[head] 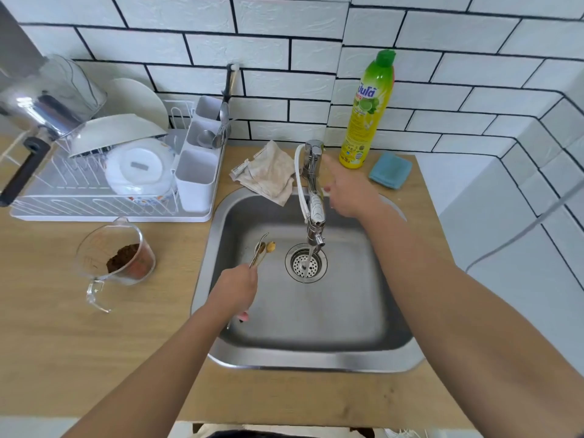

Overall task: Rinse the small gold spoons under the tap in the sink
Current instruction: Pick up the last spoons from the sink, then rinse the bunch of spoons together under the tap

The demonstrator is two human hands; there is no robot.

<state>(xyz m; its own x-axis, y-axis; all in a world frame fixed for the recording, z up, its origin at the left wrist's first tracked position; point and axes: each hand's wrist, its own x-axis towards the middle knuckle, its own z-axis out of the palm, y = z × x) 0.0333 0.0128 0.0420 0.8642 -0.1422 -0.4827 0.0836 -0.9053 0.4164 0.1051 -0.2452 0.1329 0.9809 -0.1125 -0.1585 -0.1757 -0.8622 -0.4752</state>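
Here the left hand (235, 287) grips the gold spoons (262, 249) left of the tap (314, 197); the right hand (347, 192), fingers extended, sits beside it.

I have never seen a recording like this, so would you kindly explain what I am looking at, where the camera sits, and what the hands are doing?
There is no machine here. A person wears a wide-angle camera on the head, so the single picture looks forward and down along both bare arms.

The left hand grips a bunch of small gold spoons over the steel sink, to the left of the thin stream that runs from the tap into the drain. The right hand holds nothing and reaches beside the tap, one finger pointing at its top.

On the wooden counter stand a white dish rack with plates and cutlery, a measuring cup holding brown powder, a crumpled cloth, a green-and-yellow bottle of dish soap and a blue sponge cloth.
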